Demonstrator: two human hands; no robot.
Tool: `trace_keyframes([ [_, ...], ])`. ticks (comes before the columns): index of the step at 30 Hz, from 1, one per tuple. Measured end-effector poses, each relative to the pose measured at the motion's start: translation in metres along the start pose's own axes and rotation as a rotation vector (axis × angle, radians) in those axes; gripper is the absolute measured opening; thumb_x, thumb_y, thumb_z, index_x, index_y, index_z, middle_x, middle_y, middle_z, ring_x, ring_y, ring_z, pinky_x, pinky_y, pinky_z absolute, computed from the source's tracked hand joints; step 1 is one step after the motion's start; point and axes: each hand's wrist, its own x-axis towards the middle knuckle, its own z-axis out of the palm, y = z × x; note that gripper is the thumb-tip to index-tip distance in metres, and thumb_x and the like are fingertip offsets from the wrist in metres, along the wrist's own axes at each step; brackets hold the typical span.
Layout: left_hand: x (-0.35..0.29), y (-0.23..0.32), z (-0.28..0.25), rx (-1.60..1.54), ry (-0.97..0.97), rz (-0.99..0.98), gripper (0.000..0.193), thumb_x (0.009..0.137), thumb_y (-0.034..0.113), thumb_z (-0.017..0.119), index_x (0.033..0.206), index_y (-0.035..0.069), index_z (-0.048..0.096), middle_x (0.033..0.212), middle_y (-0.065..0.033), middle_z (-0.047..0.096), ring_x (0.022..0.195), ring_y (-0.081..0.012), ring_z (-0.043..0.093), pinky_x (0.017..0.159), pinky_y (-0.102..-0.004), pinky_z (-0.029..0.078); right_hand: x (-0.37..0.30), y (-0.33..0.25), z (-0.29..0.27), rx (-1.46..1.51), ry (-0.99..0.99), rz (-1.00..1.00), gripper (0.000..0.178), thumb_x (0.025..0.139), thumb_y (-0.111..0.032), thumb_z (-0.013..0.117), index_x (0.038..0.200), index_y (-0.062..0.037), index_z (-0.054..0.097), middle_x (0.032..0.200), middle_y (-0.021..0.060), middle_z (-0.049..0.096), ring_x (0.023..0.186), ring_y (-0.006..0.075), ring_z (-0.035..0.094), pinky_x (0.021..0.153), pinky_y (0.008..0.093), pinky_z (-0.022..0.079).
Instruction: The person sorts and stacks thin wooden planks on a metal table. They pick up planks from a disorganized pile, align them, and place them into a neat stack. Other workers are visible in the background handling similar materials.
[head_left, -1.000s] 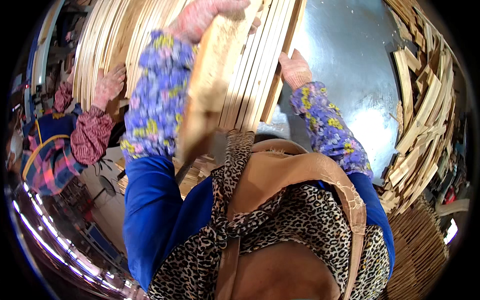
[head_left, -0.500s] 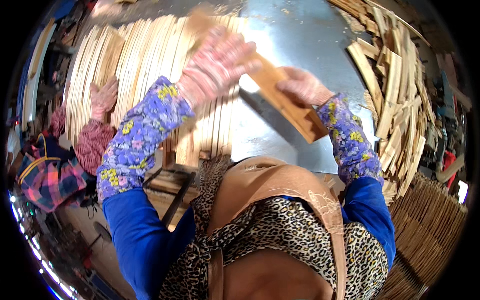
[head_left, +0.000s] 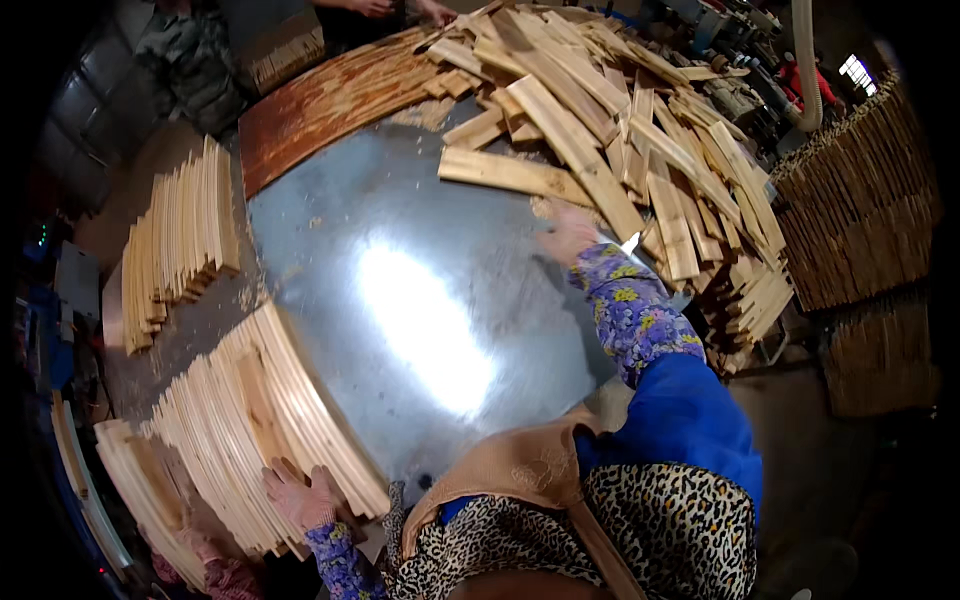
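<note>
My left hand (head_left: 300,497), in a striped pinkish glove, lies with its fingers spread on a row of wooden slats (head_left: 225,420) packed side by side at the lower left. Toward the right, my right hand (head_left: 570,232) reaches out to the near edge of a loose pile of boards (head_left: 575,135). It is somewhat blurred; its fingers look stretched out, with nothing seen held in them. Just beyond them a pale flat board (head_left: 512,174) lies on the metal tabletop (head_left: 330,215). Whether the fingertips touch that board, I cannot tell.
A co-worker's hand (head_left: 195,548) rests by a smaller slat bundle (head_left: 135,465) at the lower left. Another slat row (head_left: 180,235) stands farther left. A reddish-brown panel (head_left: 330,105) borders the far side. Stacked wood (head_left: 850,220) rises at the right.
The board that both hands held is out of them. My left hand has come down onto the slat row, and my right hand has moved to the pile. The view has swung right.
</note>
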Motion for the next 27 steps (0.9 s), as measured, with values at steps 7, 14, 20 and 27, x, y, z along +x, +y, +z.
trace_keyframes([
  [7,0.004,0.270,-0.004,-0.668,0.056,0.336,0.081,0.096,0.035,0.077,0.161,-0.003,0.049,0.162,-0.0279,0.053,0.151,-0.0440,0.050,0.127,-0.0519,0.039,0.078,0.189,0.000,-0.379,-0.047,0.099,0.092,0.088,-0.051,0.078,0.161,-0.0030,0.046,0.130,0.0289,0.067,0.126,0.0426,0.064,0.107,0.0524,0.051],
  [14,-0.030,0.614,0.077,-1.663,-0.955,0.332,0.070,0.104,0.043,0.074,0.159,0.003,0.056,0.149,-0.0181,0.064,0.133,-0.0321,0.063,0.113,-0.0406,0.051,0.054,0.146,-0.015,0.386,-0.568,-0.158,0.064,0.093,-0.051,0.075,0.146,-0.0153,0.068,0.130,0.0222,0.075,0.127,0.0397,0.069,0.108,0.0533,0.053],
  [20,-0.054,0.656,0.028,-1.641,-0.840,-0.277,0.057,0.107,0.065,0.062,0.116,0.010,0.074,0.079,-0.0054,0.066,0.063,-0.0216,0.064,0.056,-0.0391,0.057,0.210,0.209,-0.130,0.496,0.277,0.048,0.075,0.097,-0.051,0.077,0.151,-0.0032,0.055,0.139,0.0277,0.068,0.131,0.0425,0.066,0.114,0.0530,0.051],
  [27,-0.035,0.622,0.073,-1.732,-0.518,-0.088,0.051,0.111,0.048,0.066,0.121,-0.001,0.073,0.103,-0.0051,0.075,0.092,-0.0152,0.068,0.083,-0.0340,0.058,0.372,0.213,-0.130,0.309,0.163,0.883,0.131,0.078,-0.069,0.085,0.174,-0.0084,0.020,0.178,0.0226,0.026,0.163,0.0405,0.029,0.127,0.0543,0.039],
])
